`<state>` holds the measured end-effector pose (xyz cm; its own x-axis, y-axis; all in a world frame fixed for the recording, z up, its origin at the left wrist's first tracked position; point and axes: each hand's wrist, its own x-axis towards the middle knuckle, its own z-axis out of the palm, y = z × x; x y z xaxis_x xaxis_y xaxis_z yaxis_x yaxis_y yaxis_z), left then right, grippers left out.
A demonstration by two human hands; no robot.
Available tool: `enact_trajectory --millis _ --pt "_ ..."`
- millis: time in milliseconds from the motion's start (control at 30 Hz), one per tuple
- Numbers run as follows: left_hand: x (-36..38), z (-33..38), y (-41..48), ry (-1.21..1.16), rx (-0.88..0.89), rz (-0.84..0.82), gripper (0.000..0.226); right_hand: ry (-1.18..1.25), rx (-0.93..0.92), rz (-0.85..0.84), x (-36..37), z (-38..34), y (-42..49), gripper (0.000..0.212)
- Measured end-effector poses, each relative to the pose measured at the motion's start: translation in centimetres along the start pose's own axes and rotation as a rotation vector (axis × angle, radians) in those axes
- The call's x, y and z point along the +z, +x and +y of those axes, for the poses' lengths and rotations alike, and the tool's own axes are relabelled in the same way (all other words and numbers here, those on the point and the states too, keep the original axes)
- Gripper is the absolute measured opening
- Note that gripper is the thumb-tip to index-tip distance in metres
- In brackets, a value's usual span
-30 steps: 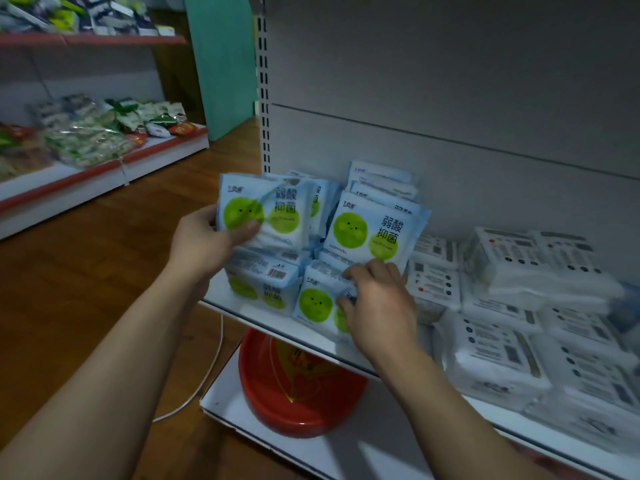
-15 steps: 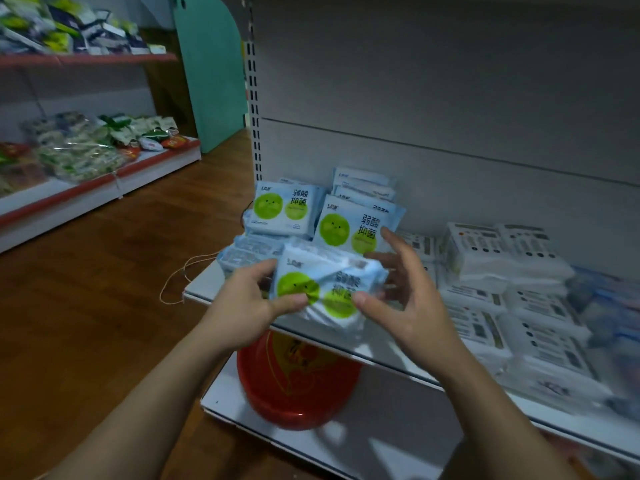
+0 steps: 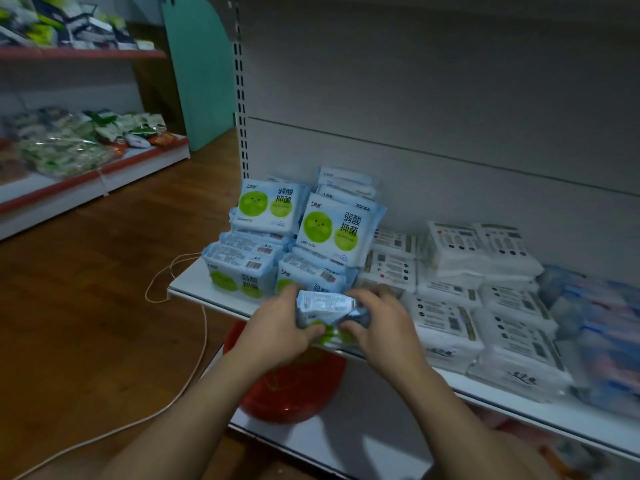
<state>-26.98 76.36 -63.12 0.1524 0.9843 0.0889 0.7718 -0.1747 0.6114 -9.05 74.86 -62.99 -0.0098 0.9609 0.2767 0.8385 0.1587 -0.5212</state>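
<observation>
Head view, blue packet (image 3: 327, 304), left fingers (image 3: 292, 294) and right fingers (image 3: 379, 292) curled round its two ends

An upright light-blue plastic pack with green circles (image 3: 341, 230), near the white metal shelf's (image 3: 194, 289) left back corner, is showing "弱酸抑菌" and "240mm". Its upright twin (image 3: 268, 206) is repeating both. The crumpled light-blue pack (image 3: 325, 304) at the front edge is showing only blurred small print.
</observation>
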Motion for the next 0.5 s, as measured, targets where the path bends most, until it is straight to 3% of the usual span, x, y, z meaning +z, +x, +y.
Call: enact_trajectory --millis 367,500 --pt "0.3 0.1 2.1 -0.095 -0.032 0.002 0.072 -0.186 0.018 0.027 -0.6 0.1 2.2 0.047" --pt "0.2 0.3 2.2 -0.092 -0.001 -0.071 0.103 -0.279 0.022 0.217 -0.1 0.7 2.6 0.046"
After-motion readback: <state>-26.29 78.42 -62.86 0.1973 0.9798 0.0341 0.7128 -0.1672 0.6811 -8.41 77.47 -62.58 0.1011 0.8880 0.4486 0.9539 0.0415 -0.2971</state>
